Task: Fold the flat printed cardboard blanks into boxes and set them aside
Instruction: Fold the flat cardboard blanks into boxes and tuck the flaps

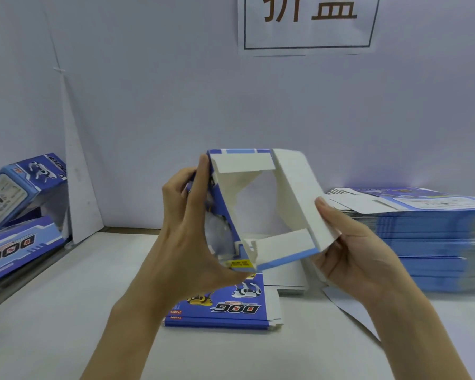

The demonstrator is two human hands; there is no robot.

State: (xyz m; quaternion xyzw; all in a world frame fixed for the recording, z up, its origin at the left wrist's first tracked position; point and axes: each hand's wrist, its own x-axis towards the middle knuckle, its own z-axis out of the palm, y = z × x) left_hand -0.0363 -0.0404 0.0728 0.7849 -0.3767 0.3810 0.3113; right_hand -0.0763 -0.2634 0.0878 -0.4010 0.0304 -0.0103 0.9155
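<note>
At nine o'clock, finished boxes (17,187) lean. Centre, above the bench (66,297), left grip (187,229) clasps the half-formed box (244,163); right grip (351,250) pinches its flap (296,187). It seems best to crease squarely along the score. Flat blanks (422,229) sit at three o'clock.

A pale, bluish-white wall (154,100) stands behind a white surface (61,319). A paper sign (309,37) with large dark characters inside a thin frame hangs high on the wall, under soft, even light
</note>
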